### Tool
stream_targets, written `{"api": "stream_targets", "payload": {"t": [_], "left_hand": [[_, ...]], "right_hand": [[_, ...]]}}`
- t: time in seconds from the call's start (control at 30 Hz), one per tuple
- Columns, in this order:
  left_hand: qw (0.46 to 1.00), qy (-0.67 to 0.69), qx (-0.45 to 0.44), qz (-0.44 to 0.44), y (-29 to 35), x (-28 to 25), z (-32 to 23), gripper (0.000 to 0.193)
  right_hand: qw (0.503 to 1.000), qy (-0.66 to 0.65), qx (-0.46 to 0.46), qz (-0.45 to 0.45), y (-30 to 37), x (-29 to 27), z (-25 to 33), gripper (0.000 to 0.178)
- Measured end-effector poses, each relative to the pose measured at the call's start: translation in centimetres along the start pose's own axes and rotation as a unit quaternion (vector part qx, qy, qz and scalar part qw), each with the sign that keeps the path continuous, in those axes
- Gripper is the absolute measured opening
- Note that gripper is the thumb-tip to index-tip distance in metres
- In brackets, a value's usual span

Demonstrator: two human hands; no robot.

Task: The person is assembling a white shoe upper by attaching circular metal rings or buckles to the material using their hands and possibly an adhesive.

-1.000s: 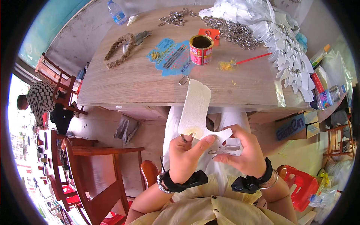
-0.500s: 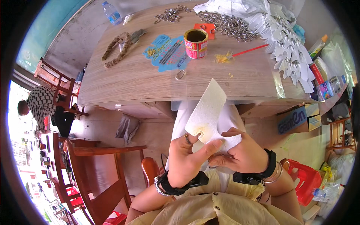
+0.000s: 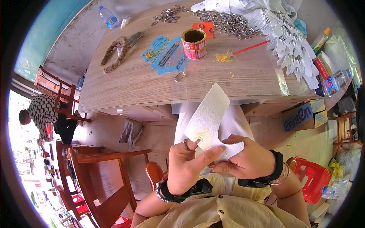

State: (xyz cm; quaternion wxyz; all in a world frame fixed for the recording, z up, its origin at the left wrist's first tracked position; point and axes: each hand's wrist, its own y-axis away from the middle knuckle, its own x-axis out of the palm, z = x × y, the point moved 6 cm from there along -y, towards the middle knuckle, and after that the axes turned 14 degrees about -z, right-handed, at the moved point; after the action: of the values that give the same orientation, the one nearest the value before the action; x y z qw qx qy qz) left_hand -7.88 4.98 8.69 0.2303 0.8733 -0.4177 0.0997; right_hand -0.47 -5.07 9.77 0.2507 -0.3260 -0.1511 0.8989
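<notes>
Over my lap I hold a cut piece of white sheet material (image 3: pixel 210 117), broad at the top and curved in at its right side. Yellowish glue-like smears surround a small notch near its lower left edge. My left hand (image 3: pixel 187 163) grips that lower part, thumb lying across the front and a finger at the notch. The narrower right end is pinched in my right hand (image 3: pixel 247 157). Fingers behind the sheet are hidden. On the table beyond lie a loose metal ring (image 3: pixel 180 76) and an open red tin (image 3: pixel 194 49).
A red-handled brush (image 3: pixel 249 48) with yellowed bristles lies right of the tin, a blue card (image 3: pixel 163 57) left. Metal rings (image 3: pixel 228 24) and stacked white pieces (image 3: pixel 298 55) cover the back and right. Wooden chairs (image 3: pixel 102 182) and a seated person (image 3: pixel 43 110) are at left.
The view has shifted slightly. Both hands keep their hold on the white piece, with hardly any change in its pose.
</notes>
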Motion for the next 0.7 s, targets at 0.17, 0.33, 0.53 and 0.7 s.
{"api": "stream_targets", "payload": {"t": [0.17, 0.33, 0.53, 0.7], "left_hand": [[1.0, -0.012, 0.023, 0.006, -0.3, -0.2, 0.1, 0.023], [1.0, -0.013, 0.004, -0.002, -0.4, -0.5, 0.5, 0.022], [0.998, -0.054, -0.04, -0.01, -0.3, -0.3, 0.7, 0.021], [0.996, -0.027, -0.07, 0.037, -0.3, -0.3, 1.0, 0.022]], "right_hand": [[0.998, -0.018, -0.015, -0.06, -0.5, 0.1, 0.5, 0.022], [0.999, -0.016, -0.016, -0.045, -1.0, 0.2, 1.1, 0.021], [0.997, -0.015, -0.046, -0.052, -0.6, 0.5, 1.0, 0.024], [0.997, -0.033, -0.05, -0.056, 0.0, 0.4, 0.6, 0.033]]}}
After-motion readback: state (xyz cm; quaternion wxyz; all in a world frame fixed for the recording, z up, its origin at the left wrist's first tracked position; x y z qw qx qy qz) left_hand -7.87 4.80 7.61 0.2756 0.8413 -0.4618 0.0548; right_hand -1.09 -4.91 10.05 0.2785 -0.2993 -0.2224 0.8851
